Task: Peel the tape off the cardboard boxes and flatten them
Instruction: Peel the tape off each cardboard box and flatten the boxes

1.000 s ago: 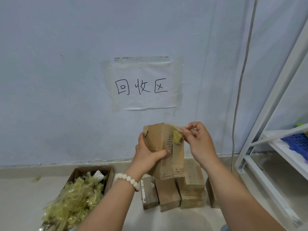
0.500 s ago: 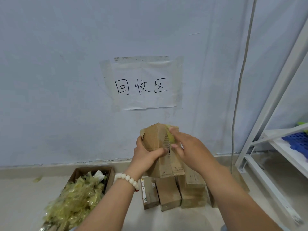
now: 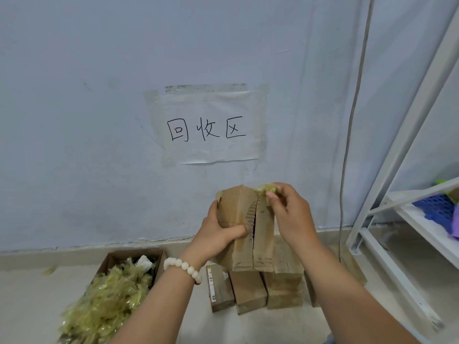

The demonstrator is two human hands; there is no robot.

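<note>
Head view is showing the cardboard box (image 3: 236, 219) being held upright before the wall, above the stacked boxes (image 3: 248, 289) on the floor. The left hand (image 3: 216, 237) is gripping its left side, thumb pressing beside the vertical seam. The right hand (image 3: 290, 214) is pinching the crumpled tape (image 3: 269, 188) at the top right corner, so peeling is probably calling for a pull down along that seam.

Matt brown cardboard box (image 3: 239, 219), glossy yellowish crumpled tape (image 3: 269, 187), smooth white metal rack (image 3: 407, 135)
</note>
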